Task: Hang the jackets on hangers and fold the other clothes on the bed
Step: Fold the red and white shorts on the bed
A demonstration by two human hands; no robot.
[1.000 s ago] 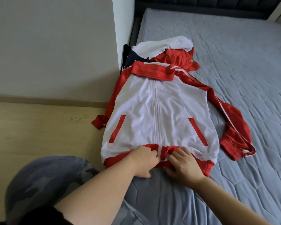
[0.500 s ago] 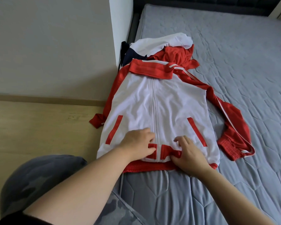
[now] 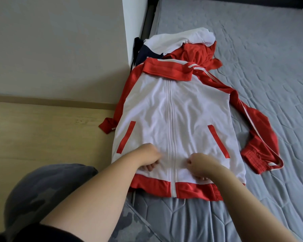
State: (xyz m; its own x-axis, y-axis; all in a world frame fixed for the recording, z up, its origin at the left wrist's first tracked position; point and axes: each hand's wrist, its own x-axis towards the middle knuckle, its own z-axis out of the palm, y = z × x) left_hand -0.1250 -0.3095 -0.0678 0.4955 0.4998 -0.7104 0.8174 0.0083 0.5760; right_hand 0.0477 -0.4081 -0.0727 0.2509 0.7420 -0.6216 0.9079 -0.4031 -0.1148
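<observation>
a white jacket [image 3: 182, 110] with red sleeves, red collar, red hem band and two slanted red pocket strips lies front up on the grey quilted bed [image 3: 252, 41], along the bed's left edge. its white zip runs closed down the middle to the hem. one red cuff hangs off the bed's left edge over the wooden floor [image 3: 33, 128]; the other sleeve, with white stripes, lies bunched further in on the bed. higher up the bed, at the same edge, sits a heap of clothes [image 3: 191, 42] in white, red and dark navy, touching the collar. the left grip [image 3: 150, 158] and right grip [image 3: 202, 165] rest on the white front just above the hem, either side of the zip. both have fingers curled under, and whether they pinch cloth cannot be told.
</observation>
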